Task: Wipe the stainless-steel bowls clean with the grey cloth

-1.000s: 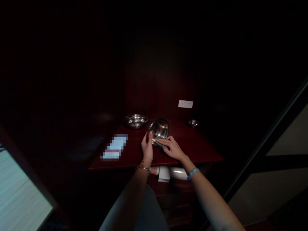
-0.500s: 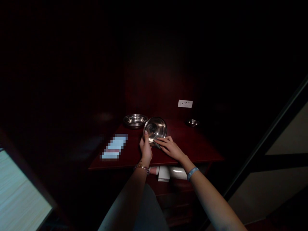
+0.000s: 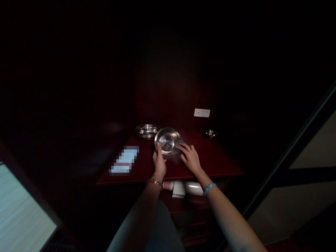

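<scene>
A shiny metal bowl (image 3: 169, 137) is held tilted above the dark red shelf (image 3: 210, 157), its hollow side facing me. My left hand (image 3: 159, 162) grips its lower left rim, the thumb over the inner edge and the fingers behind. At the bowl's right rim, my right hand (image 3: 191, 157) presses a grey cloth (image 3: 179, 148) with its fingertips. Most of the cloth is hidden by those fingers. Behind the bowl to the left, several wider metal bowls (image 3: 147, 131) appear to be stacked on the shelf. A small metal bowl (image 3: 210, 133) stands at the back right.
A pale, pixelated flat object (image 3: 124, 160) lies on the shelf's left. A white socket plate (image 3: 202, 112) is on the back wall. Below the shelf are a pinkish cup (image 3: 168, 186), a white box-like item (image 3: 179, 189) and a whitish roll (image 3: 194, 188).
My right hand has moved right and slightly up along the rim with the cloth. The bowl has tilted back a little in my left hand, which stays in place.
</scene>
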### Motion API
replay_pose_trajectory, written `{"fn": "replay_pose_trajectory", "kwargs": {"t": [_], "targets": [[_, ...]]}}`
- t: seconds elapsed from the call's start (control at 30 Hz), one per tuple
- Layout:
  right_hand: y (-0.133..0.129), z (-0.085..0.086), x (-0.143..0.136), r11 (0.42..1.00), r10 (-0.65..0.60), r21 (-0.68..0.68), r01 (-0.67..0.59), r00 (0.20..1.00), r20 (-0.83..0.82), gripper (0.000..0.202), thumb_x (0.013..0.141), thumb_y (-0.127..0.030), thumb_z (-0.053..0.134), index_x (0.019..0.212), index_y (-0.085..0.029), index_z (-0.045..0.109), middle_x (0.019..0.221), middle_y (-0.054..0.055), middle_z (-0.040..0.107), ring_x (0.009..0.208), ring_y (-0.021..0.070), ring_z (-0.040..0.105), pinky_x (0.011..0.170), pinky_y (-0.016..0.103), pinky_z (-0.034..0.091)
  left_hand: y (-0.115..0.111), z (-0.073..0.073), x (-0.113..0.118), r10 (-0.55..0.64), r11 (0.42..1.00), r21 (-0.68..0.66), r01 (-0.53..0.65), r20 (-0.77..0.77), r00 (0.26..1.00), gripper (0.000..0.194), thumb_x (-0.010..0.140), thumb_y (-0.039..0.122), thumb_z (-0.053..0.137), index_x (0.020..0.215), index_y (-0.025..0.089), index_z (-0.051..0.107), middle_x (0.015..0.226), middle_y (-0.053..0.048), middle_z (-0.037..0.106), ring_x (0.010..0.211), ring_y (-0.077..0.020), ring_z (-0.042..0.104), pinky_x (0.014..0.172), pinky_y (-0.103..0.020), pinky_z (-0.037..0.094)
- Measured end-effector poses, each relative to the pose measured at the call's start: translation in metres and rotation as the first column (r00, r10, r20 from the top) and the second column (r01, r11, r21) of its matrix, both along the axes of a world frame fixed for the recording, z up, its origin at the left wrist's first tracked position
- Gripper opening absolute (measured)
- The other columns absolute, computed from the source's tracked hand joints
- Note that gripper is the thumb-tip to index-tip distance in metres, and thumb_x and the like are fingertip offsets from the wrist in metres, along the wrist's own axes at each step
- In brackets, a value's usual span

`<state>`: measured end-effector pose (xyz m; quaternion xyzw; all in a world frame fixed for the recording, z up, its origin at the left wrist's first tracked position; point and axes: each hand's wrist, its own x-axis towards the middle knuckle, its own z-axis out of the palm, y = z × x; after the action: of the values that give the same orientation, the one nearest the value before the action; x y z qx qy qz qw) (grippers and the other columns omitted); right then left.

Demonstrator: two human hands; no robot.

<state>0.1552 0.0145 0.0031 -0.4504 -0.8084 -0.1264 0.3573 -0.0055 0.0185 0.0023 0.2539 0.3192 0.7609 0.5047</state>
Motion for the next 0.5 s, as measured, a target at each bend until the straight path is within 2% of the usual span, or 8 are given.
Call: {"fn": "replay_pose_trajectory", "kwargs": {"t": [0.3,0.5], "targets": [[0.0001,-0.0004,-0.0001,0.998,0.059,-0.025,-0.060,0.998,-0.036,0.049,0.093,-0.014,0.046,0.139,-0.030,0.052,0.143,0.003,0.052,0.115,0.0242,0.050,0.101,0.041,0.039,0.0005,0.0004,0.0000,0.013,1.000,-0.014,-0.012,0.006,1.000,0.059,0.081,0.064,0.060,0.123,0.023,0.062,0.128,-0.012,0.065,0.112,-0.0247,0.064,0.086,-0.036,0.056],[-0.0010,0.0006,-0.0029,0.962,0.259,-0.077,-0.262,0.965,-0.045,0.051,0.094,-0.015,0.043,0.143,-0.027,0.046,0.143,0.007,0.050,0.125,0.0221,0.048,0.107,0.043,0.034,0.0051,-0.0023,-0.0028,-0.014,1.000,-0.004,0.014,0.063,0.998,0.057,0.082,0.064,0.057,0.123,0.024,0.061,0.129,-0.012,0.064,0.113,-0.0239,0.064,0.086,-0.038,0.056]]}}
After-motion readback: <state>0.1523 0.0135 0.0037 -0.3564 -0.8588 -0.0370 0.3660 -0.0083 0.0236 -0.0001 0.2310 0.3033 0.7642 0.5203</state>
